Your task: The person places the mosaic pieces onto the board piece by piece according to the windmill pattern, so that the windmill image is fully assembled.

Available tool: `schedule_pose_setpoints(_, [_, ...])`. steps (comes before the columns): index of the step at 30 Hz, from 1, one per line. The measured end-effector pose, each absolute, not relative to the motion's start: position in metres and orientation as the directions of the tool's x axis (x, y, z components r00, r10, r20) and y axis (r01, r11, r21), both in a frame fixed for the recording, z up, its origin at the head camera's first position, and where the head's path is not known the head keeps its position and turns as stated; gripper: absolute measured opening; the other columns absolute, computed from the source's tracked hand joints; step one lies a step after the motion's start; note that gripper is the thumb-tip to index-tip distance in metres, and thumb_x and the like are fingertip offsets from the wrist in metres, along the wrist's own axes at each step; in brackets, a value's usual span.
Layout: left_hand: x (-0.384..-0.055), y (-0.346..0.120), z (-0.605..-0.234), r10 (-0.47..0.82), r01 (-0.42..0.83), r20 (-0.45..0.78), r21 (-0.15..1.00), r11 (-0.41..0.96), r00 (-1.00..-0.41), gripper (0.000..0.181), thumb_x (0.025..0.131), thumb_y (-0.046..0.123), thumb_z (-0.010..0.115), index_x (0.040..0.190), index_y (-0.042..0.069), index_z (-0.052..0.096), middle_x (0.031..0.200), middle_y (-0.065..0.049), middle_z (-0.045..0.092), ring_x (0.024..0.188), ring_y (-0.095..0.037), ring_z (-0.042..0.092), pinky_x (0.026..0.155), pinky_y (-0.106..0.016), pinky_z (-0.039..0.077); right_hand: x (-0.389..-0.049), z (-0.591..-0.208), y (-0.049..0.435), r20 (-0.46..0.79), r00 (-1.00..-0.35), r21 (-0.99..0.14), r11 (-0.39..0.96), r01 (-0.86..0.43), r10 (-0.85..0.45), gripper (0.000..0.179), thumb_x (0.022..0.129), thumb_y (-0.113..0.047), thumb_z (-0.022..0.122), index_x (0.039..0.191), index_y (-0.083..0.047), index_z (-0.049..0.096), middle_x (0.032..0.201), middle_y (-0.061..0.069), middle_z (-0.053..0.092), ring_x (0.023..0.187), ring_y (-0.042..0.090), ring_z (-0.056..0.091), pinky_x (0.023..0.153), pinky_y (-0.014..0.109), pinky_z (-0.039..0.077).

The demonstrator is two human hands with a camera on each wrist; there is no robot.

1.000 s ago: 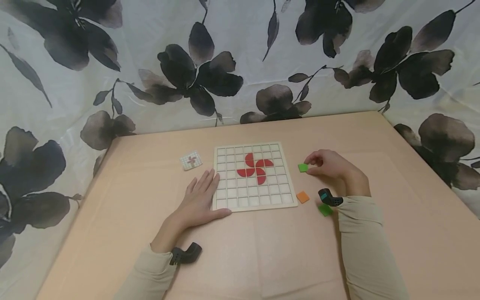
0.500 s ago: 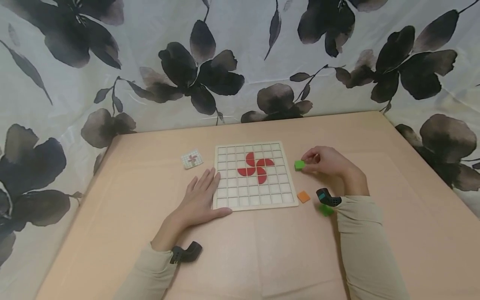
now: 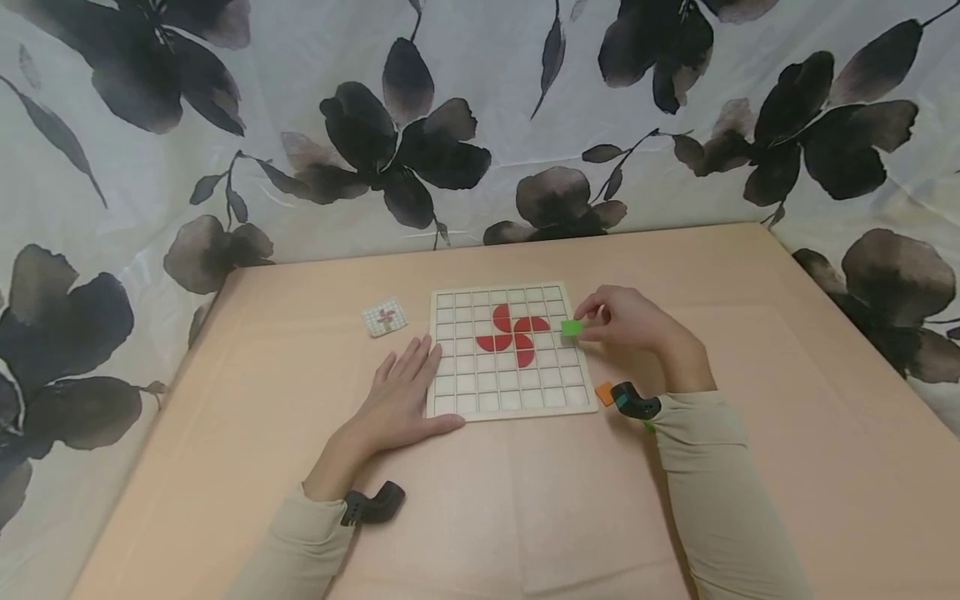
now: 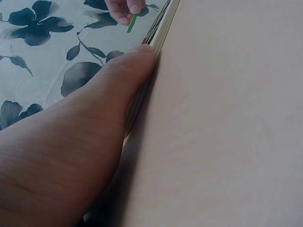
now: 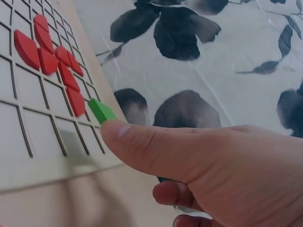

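My right hand (image 3: 630, 325) pinches a small green square tile (image 3: 571, 327) between thumb and fingers, over the right edge of the white grid board (image 3: 465, 406). In the right wrist view the green tile (image 5: 101, 110) sticks out past the thumb tip, tilted above the grid. Red rounded tiles (image 3: 522, 351) form a pinwheel in the middle of the board. My left hand (image 3: 401, 400) lies with fingers spread at the board's left edge, its thumb along the near left corner. In the left wrist view that thumb (image 4: 128, 71) presses against the board's side.
A small pattern card (image 3: 385, 317) with a red pinwheel lies left of the board. An orange tile (image 3: 604, 393) sits by the board's near right corner. Another green tile (image 3: 649, 426) is mostly hidden under the right wrist. A floral curtain (image 3: 450, 125) hangs behind the table.
My right hand has moved left with the green tile, from the table beside the board to over its right edge. The left hand has stayed in place.
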State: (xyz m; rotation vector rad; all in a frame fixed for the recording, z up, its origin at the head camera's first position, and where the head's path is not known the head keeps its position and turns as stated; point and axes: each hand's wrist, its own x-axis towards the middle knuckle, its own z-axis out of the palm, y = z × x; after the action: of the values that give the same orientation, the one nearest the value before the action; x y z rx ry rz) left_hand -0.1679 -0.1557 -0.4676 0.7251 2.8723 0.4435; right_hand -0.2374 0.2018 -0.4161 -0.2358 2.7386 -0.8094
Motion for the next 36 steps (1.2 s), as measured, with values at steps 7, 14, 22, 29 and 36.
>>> schedule_pose_setpoints(7, [-0.168,-0.155,-0.469,0.483,0.443,-0.060,0.313,0.840,-0.874,0.111,0.076,0.079,0.050,0.153,0.009,0.013,0.161,-0.009,0.005,0.149,-0.025,0.002,0.117,-0.054,0.004,-0.236,-0.413,0.188,-0.169,-0.939,-0.563,0.812,-0.156,-0.298,0.027,0.078,-0.025,0.078,0.101,-0.014,0.070,0.093,0.007,0.056,0.086,0.022,0.048,0.068,0.029,0.044])
schedule_pose_setpoints(14, [-0.168,-0.155,-0.469,0.478,0.439,-0.058,0.314,0.842,-0.876,0.111,0.075,0.079,0.050,0.153,0.009,0.012,0.161,-0.009,0.006,0.149,-0.025,0.002,0.117,-0.054,0.004,-0.234,-0.411,0.167,-0.188,-0.930,-0.564,0.810,-0.161,-0.316,0.025,0.079,-0.026,0.078,0.100,-0.016,0.072,0.095,0.005,0.057,0.088,0.021,0.050,0.069,0.028,0.047])
schedule_pose_setpoints(22, [-0.168,-0.156,-0.467,0.487,0.450,-0.052,0.308,0.838,-0.872,0.111,0.076,0.078,0.051,0.153,0.009,0.013,0.161,-0.010,0.007,0.149,-0.026,0.003,0.117,-0.054,0.005,-0.231,-0.414,0.147,-0.184,-0.916,-0.584,0.789,-0.190,-0.357,0.021,0.077,-0.025,0.079,0.096,-0.017,0.073,0.097,0.003,0.060,0.091,0.022,0.051,0.070,0.028,0.049])
schedule_pose_setpoints(29, [-0.167,-0.156,-0.468,0.482,0.444,-0.057,0.307,0.842,-0.874,0.111,0.075,0.079,0.050,0.153,0.009,0.012,0.161,-0.010,0.006,0.149,-0.025,0.002,0.117,-0.053,0.004,-0.230,-0.419,0.135,-0.154,-0.891,-0.536,0.793,-0.288,-0.427,0.023,0.079,-0.026,0.078,0.098,-0.014,0.073,0.097,0.002,0.062,0.088,0.020,0.052,0.075,0.030,0.049])
schedule_pose_setpoints(36, [-0.168,-0.155,-0.467,0.485,0.446,-0.058,0.310,0.839,-0.873,0.111,0.076,0.079,0.050,0.153,0.009,0.012,0.161,-0.010,0.006,0.149,-0.025,0.002,0.117,-0.054,0.004,-0.229,-0.422,0.126,-0.134,-0.879,-0.531,0.782,-0.326,-0.457,0.023,0.076,-0.028,0.080,0.095,-0.016,0.073,0.087,0.002,0.059,0.079,0.018,0.050,0.065,0.027,0.044])
